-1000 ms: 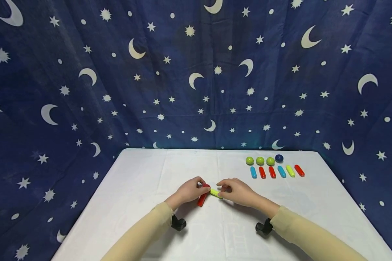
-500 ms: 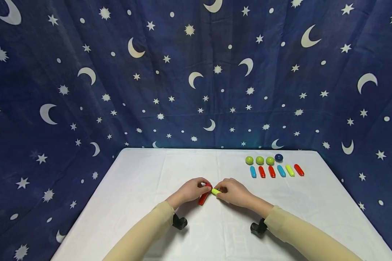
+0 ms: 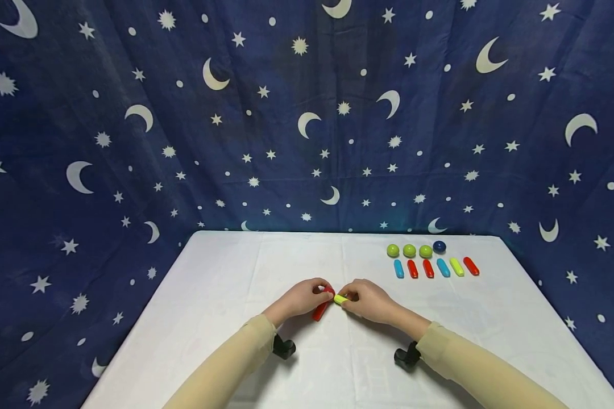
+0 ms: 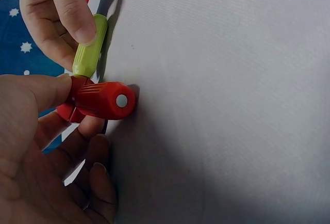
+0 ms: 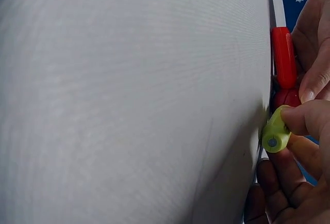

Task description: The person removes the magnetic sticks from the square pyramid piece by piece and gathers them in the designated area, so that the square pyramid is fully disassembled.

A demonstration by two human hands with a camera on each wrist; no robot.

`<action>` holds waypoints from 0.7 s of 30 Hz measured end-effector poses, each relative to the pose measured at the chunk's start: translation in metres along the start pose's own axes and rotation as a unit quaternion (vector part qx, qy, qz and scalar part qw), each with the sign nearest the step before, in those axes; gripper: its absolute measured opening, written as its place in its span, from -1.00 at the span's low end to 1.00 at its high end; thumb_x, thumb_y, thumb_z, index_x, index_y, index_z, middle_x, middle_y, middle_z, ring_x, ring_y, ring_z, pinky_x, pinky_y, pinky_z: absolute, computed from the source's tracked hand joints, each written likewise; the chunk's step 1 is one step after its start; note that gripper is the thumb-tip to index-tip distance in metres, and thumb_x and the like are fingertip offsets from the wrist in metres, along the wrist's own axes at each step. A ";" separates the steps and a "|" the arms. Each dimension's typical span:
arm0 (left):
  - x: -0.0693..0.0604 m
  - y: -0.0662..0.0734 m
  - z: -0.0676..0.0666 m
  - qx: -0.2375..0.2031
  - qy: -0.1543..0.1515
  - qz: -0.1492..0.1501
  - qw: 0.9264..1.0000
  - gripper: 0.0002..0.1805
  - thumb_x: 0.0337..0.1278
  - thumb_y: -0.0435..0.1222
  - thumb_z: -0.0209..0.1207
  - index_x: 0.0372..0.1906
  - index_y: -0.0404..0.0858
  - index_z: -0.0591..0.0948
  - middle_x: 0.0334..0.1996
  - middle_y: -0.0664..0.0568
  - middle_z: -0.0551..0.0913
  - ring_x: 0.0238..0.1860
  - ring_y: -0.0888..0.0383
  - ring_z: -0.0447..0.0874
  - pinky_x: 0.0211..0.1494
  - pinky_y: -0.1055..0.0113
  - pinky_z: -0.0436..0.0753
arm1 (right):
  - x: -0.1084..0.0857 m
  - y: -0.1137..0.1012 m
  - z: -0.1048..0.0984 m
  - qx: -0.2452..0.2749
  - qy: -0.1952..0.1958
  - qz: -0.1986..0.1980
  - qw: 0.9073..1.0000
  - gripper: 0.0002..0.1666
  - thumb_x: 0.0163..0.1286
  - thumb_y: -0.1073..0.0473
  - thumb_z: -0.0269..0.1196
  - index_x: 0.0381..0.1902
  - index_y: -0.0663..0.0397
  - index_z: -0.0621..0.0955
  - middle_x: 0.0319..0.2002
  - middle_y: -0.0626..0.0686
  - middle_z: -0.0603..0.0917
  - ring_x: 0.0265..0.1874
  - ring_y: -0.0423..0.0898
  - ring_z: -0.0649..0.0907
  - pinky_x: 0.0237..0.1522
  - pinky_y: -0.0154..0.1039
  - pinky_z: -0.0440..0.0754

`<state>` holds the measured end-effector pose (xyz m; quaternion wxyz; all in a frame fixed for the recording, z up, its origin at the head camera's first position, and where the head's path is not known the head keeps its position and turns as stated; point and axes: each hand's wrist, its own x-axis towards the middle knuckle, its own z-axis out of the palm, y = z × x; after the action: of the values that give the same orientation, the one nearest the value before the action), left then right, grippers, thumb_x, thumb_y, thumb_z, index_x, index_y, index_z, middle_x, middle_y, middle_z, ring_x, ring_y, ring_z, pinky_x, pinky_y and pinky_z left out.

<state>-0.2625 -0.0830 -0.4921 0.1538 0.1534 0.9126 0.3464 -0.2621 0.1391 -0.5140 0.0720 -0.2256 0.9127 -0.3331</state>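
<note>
Near the middle of the white table my left hand (image 3: 304,296) pinches a small red ball (image 4: 66,111) between thumb and fingers. A ridged red magnetic rod (image 4: 103,100) is joined to the ball and points toward the near side in the head view. My right hand (image 3: 369,301) pinches a yellow-green magnetic rod (image 4: 90,51) with thumb and fingers. That rod's far end meets the red ball in the left wrist view. In the right wrist view its free end (image 5: 272,142) faces the camera, while the fingers cover part of its side.
At the back right of the table (image 3: 225,272) lie several green balls (image 3: 409,250) and one dark blue ball (image 3: 439,247). In front of them is a row of blue, red and yellow-green rods (image 3: 428,268). A starry blue cloth (image 3: 266,125) hangs behind.
My right hand has shifted left, its raised index finger coming down onto the yellow-green rod. The left hand has moved slightly right, still holding the ball. Little differs from half a second ago.
</note>
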 end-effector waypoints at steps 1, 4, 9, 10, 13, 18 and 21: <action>0.000 0.000 0.000 0.001 0.000 -0.001 1.000 -0.71 0.42 0.00 0.20 0.07 -0.04 0.66 -0.20 0.09 0.63 -0.21 0.12 0.54 -0.04 0.12 0.53 | 0.000 0.000 0.000 0.002 -0.001 0.001 1.000 -0.82 0.29 0.21 0.42 -0.14 -0.08 0.76 -0.38 -0.18 0.58 -0.36 -0.17 0.53 -0.28 -0.18 0.53; 0.001 0.000 0.000 0.001 -0.002 -0.002 1.000 -0.70 0.42 -0.01 0.20 0.07 -0.04 0.66 -0.19 0.09 0.64 -0.21 0.12 0.54 -0.04 0.11 0.54 | -0.001 0.000 -0.002 0.011 -0.006 0.004 1.000 -0.82 0.30 0.21 0.41 -0.13 -0.07 0.76 -0.37 -0.18 0.58 -0.35 -0.17 0.53 -0.27 -0.18 0.53; 0.001 0.000 0.000 -0.005 -0.005 -0.003 1.000 -0.72 0.42 -0.01 0.21 0.06 -0.04 0.66 -0.19 0.09 0.64 -0.21 0.12 0.55 -0.06 0.12 0.53 | -0.005 0.002 -0.008 0.035 -0.020 -0.005 0.999 -0.82 0.35 0.19 0.38 -0.09 -0.06 0.75 -0.32 -0.18 0.62 -0.29 -0.16 0.56 -0.18 -0.14 0.55; 0.001 0.000 0.000 -0.006 -0.005 -0.004 1.000 -0.72 0.43 -0.01 0.21 0.06 -0.04 0.66 -0.20 0.09 0.63 -0.21 0.12 0.54 -0.06 0.13 0.53 | -0.006 0.004 -0.010 0.044 -0.022 -0.005 0.999 -0.82 0.37 0.17 0.37 -0.07 -0.07 0.75 -0.30 -0.18 0.64 -0.28 -0.16 0.58 -0.16 -0.13 0.56; 0.000 0.000 0.000 -0.008 -0.005 -0.008 1.000 -0.71 0.43 0.00 0.20 0.07 -0.03 0.66 -0.20 0.10 0.63 -0.21 0.12 0.54 -0.08 0.16 0.52 | -0.010 0.011 -0.021 0.066 -0.011 0.003 0.998 -0.80 0.44 0.09 0.35 -0.02 -0.08 0.74 -0.25 -0.18 0.67 -0.24 -0.15 0.59 -0.14 -0.12 0.57; -0.001 -0.001 -0.001 -0.015 -0.004 -0.012 1.000 -0.72 0.42 0.00 0.21 0.07 -0.01 0.66 -0.21 0.11 0.61 -0.22 0.12 0.53 -0.12 0.21 0.50 | -0.020 0.036 -0.061 0.093 0.057 0.031 0.994 -0.66 0.47 0.04 0.33 0.10 0.04 0.71 -0.14 -0.05 0.72 -0.19 -0.10 0.61 -0.23 -0.19 0.60; -0.002 -0.001 -0.001 -0.021 -0.003 -0.009 1.000 -0.73 0.42 -0.01 0.21 0.07 -0.01 0.66 -0.21 0.12 0.61 -0.23 0.12 0.53 -0.13 0.22 0.49 | -0.031 0.057 -0.096 0.085 0.111 0.063 0.988 -0.53 0.48 0.00 0.32 0.19 0.18 0.66 -0.03 0.12 0.72 -0.14 -0.01 0.63 -0.26 -0.20 0.61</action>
<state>-0.2610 -0.0850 -0.4919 0.1630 0.1433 0.9057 0.3641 -0.2823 0.2465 -0.4773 0.0099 -0.1224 0.8959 -0.4269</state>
